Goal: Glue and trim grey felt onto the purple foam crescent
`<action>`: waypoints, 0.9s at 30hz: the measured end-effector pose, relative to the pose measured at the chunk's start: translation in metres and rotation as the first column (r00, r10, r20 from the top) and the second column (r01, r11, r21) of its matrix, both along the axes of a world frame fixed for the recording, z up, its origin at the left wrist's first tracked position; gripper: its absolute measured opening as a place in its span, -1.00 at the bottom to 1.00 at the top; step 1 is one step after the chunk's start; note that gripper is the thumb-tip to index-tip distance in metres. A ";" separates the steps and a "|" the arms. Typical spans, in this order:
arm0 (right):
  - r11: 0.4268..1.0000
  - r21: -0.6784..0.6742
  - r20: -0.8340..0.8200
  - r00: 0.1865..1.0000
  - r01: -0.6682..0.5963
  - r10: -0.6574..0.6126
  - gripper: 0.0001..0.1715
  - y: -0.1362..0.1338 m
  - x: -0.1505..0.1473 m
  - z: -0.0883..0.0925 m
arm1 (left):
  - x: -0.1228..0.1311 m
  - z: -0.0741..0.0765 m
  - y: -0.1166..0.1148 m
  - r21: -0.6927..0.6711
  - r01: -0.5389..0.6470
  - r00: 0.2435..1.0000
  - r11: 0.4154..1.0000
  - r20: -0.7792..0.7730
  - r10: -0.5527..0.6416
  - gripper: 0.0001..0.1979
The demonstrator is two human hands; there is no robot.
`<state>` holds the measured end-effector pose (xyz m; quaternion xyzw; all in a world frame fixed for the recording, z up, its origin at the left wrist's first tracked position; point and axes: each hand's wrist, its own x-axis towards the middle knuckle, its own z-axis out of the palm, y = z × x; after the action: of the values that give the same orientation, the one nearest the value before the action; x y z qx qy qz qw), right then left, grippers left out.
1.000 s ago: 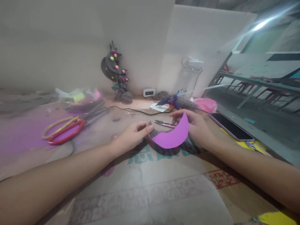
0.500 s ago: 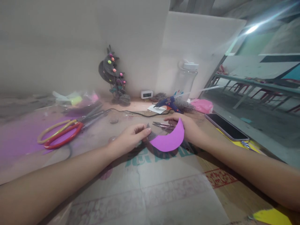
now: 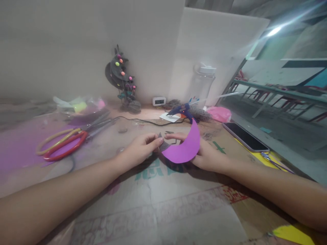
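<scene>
Worktop (image 3: pixel 178 217) covered in printed sheeting, green characters partly hidden and red band too faded to read. Left hand (image 3: pixel 140 148) pinches the grey tip of a purple crescent (image 3: pixel 182 149) over the worktop's middle; right hand (image 3: pixel 211 156) lies behind its other side, grip hidden, cannot tell. White clock (image 3: pixel 158 101) at the far edge, digits too small to read.

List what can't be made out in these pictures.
Grip of right hand, head view: hidden behind the crescent.
Crescent's grey end, head view: partly covered by left fingers.
Clock digits, head view: too small and blurred.
Lower-right yellow piece, head view: cut off by bottom edge.
</scene>
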<state>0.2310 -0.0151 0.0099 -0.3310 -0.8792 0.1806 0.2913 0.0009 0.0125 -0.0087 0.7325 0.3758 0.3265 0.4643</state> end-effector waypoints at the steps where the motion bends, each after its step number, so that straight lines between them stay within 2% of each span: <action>1: 1.000 -0.029 -0.015 1.000 0.009 -0.010 -0.35 0.002 0.001 -0.003 | 0.000 0.000 0.000 -0.018 -0.003 1.000 1.000 -0.001 0.003 -0.62; 3: 0.996 -0.064 -0.063 0.996 0.064 -0.068 -0.48 0.010 0.003 -0.005 | 0.000 0.001 0.000 -0.060 -0.007 1.000 0.998 -0.007 0.006 -0.62; 6: 0.976 -0.080 -0.067 0.976 0.202 -0.208 -0.70 0.023 0.010 0.001 | 0.001 0.002 0.000 -0.078 0.004 1.000 0.997 0.001 -0.003 -0.62; 10: 0.926 -0.118 0.104 0.931 0.360 -0.349 -0.74 0.041 0.026 0.016 | 0.002 0.002 -0.001 -0.055 0.031 0.999 0.998 0.035 -0.029 -0.61; 14: 0.904 0.092 0.220 0.877 0.417 -0.427 -0.76 0.063 0.055 0.026 | 0.000 0.002 -0.002 -0.080 0.058 0.997 0.995 0.047 -0.055 -0.61; 16: 0.859 0.179 0.237 0.827 0.479 -0.510 -0.77 0.073 0.071 0.033 | -0.001 0.002 -0.002 -0.092 0.058 0.997 0.994 0.046 -0.054 -0.61; 19: 0.758 0.171 0.194 0.732 0.630 -0.653 -0.77 0.077 0.087 0.047 | -0.002 0.001 -0.001 -0.081 0.058 0.997 0.995 0.047 -0.054 -0.61; 22: 0.700 0.173 -0.009 0.712 0.692 -0.702 -0.68 0.068 0.088 0.060 | -0.003 -0.001 0.000 -0.065 0.067 0.997 0.996 0.049 -0.064 -0.61; 24: 0.715 0.230 -0.160 0.750 0.660 -0.641 -0.63 0.058 0.081 0.064 | -0.003 -0.002 0.002 -0.059 0.073 0.997 0.996 0.042 -0.071 -0.61; 25: 0.745 0.256 -0.155 0.787 0.616 -0.597 -0.62 0.053 0.077 0.065 | -0.003 -0.002 0.002 -0.054 0.076 0.996 0.996 0.041 -0.074 -0.61; 27: 0.817 0.290 0.025 0.849 0.499 -0.527 -0.63 0.047 0.071 0.062 | -0.002 -0.003 0.002 -0.046 0.075 0.997 0.996 0.039 -0.073 -0.62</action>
<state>0.3022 0.0314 0.0717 -0.5213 -0.7875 -0.0449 0.3257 -0.0015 0.0147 -0.0113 0.7286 0.3474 0.3137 0.5000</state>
